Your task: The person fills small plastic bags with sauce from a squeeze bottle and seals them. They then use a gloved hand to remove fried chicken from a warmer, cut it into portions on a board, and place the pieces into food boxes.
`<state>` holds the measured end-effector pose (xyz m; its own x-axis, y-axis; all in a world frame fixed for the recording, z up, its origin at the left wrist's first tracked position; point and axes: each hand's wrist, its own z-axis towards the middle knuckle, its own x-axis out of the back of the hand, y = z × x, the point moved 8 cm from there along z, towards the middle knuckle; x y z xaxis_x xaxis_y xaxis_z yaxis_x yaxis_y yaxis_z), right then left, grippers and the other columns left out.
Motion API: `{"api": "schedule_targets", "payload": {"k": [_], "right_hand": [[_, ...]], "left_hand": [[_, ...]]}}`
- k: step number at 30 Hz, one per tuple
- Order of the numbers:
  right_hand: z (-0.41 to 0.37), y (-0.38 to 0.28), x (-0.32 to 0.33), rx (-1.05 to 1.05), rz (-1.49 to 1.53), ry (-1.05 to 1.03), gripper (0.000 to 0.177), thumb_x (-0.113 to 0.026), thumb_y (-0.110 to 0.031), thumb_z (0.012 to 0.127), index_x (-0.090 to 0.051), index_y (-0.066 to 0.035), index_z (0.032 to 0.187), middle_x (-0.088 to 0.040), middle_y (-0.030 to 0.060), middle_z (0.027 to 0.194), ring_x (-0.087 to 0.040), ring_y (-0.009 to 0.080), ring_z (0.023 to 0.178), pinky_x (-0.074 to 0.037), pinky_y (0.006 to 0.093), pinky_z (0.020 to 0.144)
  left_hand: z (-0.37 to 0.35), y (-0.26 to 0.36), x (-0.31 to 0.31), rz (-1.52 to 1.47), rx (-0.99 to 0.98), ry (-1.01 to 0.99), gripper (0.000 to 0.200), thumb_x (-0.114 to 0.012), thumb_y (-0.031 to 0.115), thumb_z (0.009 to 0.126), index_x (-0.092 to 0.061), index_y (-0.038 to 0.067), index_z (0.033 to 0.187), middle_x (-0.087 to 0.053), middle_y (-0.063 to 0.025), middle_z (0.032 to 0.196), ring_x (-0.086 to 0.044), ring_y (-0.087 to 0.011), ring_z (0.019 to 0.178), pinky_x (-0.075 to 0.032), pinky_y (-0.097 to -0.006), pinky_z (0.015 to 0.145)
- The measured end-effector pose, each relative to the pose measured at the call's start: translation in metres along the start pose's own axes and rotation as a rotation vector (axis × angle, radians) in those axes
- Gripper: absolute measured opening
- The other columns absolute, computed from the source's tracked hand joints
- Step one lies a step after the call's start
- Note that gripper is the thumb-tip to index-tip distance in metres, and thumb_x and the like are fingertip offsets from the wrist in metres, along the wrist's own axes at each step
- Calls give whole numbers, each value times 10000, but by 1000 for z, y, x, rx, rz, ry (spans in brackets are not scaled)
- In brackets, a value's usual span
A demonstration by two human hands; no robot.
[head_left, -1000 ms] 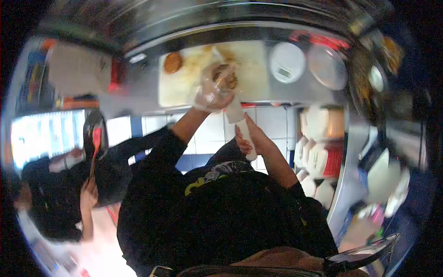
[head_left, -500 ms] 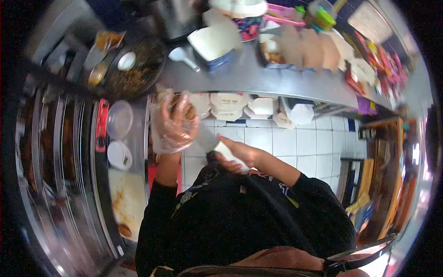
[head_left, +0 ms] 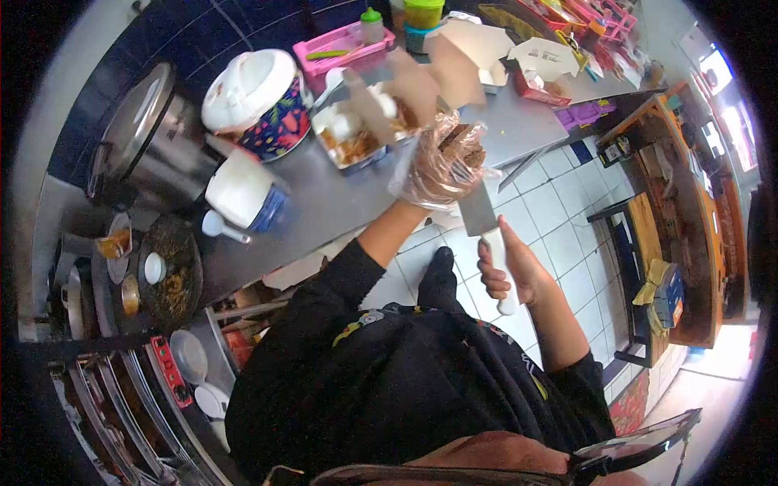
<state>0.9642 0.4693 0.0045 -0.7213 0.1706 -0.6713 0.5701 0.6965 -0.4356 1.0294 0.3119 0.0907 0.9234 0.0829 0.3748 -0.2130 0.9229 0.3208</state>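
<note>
My left hand [head_left: 438, 174], in a clear plastic glove, is closed around brown pieces of food [head_left: 463, 147] that look like sliced meat. It hovers by the counter edge, close to the open food boxes. My right hand [head_left: 523, 271] grips the white handle of a cleaver [head_left: 478, 212], whose broad blade points up and reaches the gloved hand and the food. Just beyond my left hand sits an open takeaway box [head_left: 348, 139] with white and brown food inside. Raised cardboard lids [head_left: 454, 73] partly hide the box behind it.
On the steel counter [head_left: 304, 211] stand a floral pot [head_left: 275, 121], a large metal pot [head_left: 170, 146], a white-and-blue container [head_left: 243, 194] and a white scoop [head_left: 225, 228]. A pink basket [head_left: 344, 44] is at the back. To the right is a wooden bench [head_left: 640, 251] on the tiled floor.
The view has turned toward the right. Both hands have moved right and forward, bringing the gloved hand and its food beside the open boxes. The cleaver blade now shows clearly.
</note>
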Motion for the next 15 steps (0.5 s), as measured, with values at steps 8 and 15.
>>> {"api": "schedule_targets", "payload": {"k": [8,15], "right_hand": [[26,-175,79,-94,-296,63,633,-223,-656,928,-433,-90,735,-320,-1,501,-248,115,368,-247,281,344],[61,-230,107,-171,-311,109,614,-251,-647,929,-441,-88,760,-351,12,500,-297,136,371,-284,300,363]], "left_hand": [[44,-99,-123,153,343,236,677,-784,167,623,-526,114,1247,-463,-178,1181,-498,-361,1085,-428,-447,943],[-5,-230,-172,162,1137,222,407,-606,219,837,-544,75,1212,-547,-170,1125,-544,-290,1044,-430,-402,927]]}}
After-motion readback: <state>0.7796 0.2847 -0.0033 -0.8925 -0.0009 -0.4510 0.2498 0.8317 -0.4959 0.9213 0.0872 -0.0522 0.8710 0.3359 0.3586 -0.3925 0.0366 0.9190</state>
